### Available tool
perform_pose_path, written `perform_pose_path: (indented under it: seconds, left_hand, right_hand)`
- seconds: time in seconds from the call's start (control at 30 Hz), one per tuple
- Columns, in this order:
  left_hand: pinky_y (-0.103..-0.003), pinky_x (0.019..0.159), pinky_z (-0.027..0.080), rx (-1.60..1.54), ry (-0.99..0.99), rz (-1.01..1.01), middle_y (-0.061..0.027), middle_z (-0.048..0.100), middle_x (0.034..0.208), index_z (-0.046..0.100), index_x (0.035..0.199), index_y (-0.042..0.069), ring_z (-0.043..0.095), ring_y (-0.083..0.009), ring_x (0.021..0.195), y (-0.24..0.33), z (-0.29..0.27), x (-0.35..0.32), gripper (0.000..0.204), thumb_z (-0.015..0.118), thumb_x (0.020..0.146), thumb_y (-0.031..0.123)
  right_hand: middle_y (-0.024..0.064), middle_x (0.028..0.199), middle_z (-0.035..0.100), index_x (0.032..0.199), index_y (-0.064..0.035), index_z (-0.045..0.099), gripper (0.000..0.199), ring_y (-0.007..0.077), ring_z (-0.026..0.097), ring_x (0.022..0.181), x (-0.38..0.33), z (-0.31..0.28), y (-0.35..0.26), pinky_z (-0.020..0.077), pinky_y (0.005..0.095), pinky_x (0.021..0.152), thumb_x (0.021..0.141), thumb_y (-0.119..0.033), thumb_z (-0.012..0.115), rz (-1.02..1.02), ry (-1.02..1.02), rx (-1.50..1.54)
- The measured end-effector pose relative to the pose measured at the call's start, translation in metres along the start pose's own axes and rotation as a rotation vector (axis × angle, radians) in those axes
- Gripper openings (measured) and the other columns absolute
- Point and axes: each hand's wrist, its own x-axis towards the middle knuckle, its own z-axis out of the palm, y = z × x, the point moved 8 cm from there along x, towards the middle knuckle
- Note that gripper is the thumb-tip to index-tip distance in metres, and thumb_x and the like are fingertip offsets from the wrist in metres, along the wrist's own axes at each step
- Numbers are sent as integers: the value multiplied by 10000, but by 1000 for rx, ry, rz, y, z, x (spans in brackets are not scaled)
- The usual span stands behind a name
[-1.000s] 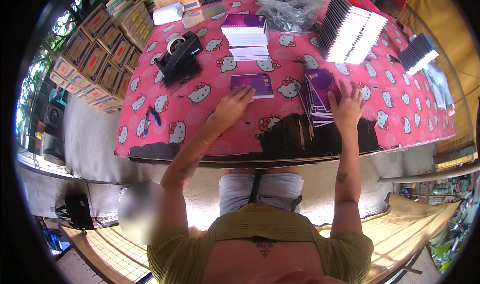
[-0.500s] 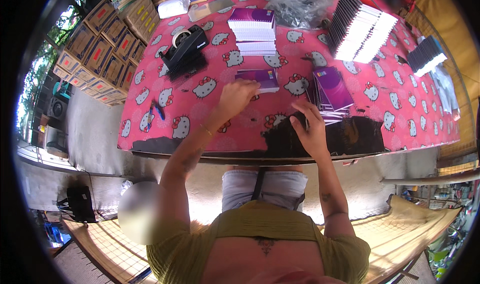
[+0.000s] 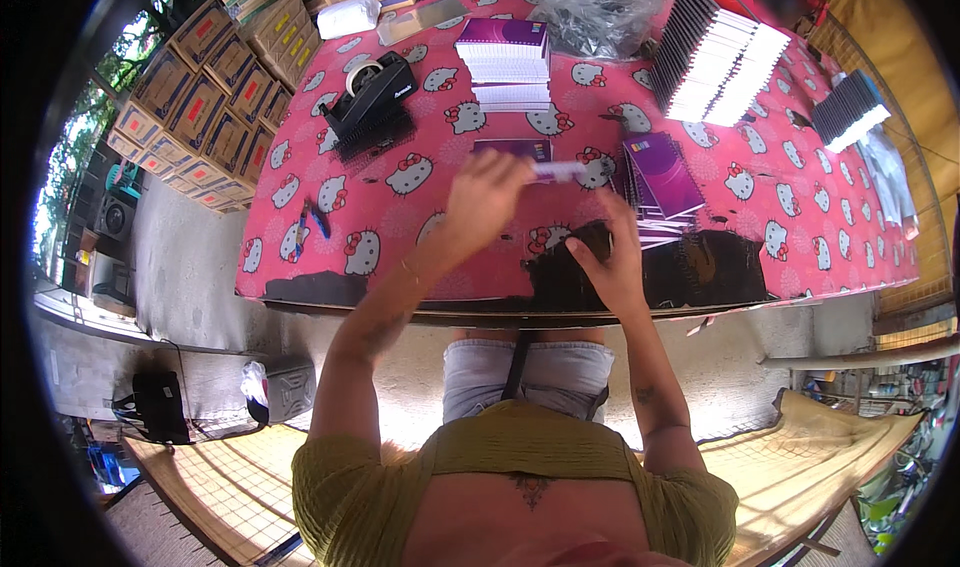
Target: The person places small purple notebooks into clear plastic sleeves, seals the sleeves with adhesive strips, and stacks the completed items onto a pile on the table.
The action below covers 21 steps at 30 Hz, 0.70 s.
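My left hand (image 3: 485, 195) is raised over the pink cartoon-print table (image 3: 400, 207) and holds a thin pale strip (image 3: 560, 171) that sticks out to the right. Behind it lies a small purple notebook (image 3: 512, 149). My right hand (image 3: 612, 257) rests near the table's front edge on a dark worn patch (image 3: 690, 267), fingers bent; I cannot tell whether it grips anything. To its upper right lies a stack of purple notebooks (image 3: 662, 175).
A black tape dispenser (image 3: 368, 99) stands at the left. A tall pile of purple-topped notebooks (image 3: 505, 62) sits behind, rows of upright books (image 3: 720, 62) at the back right, a crumpled plastic bag (image 3: 595, 7) beyond. Cardboard boxes (image 3: 210, 77) are stacked left of the table.
My right hand has come back from the purple stack to the table's front edge. My left hand has lifted off the small notebook and now holds a pale strip.
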Motion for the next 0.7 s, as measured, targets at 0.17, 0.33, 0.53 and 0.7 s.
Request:
perform_pose_path:
  seconds: [0.17,0.33,0.53,0.7]
  left_hand:
    - [-469,842,490,-217,-90,74,-90,673,968,662,999,75,637,-292,957,43,21,-40,138,615,885,135]
    - [-455,807,546,209,152,-385,-213,643,1014,678,1098,26,637,-386,927,-167,-13,-52,222,591,927,137]
    - [-452,854,532,416,126,-414,-142,612,1056,632,1053,54,616,-356,974,-232,-2,-96,160,594,908,110]
    - [-443,783,523,353,148,-399,-128,599,1048,584,1192,102,617,-354,959,-197,-10,-90,290,607,902,107]
  right_hand:
    - [129,1127,655,1284,-47,555,566,239,646,1014,-28,18,44,494,325,884,770,-18,792,181,-160,140]
    - [82,966,676,1238,-49,537,485,157,640,888,-37,29,49,495,284,809,813,16,762,252,-42,406]
    - [63,996,675,1166,-31,626,361,123,616,937,-29,48,42,482,268,847,828,35,733,248,-198,530]
    - [64,1085,697,1106,-1,688,228,109,616,980,-30,51,44,475,249,874,879,0,702,317,-284,504]
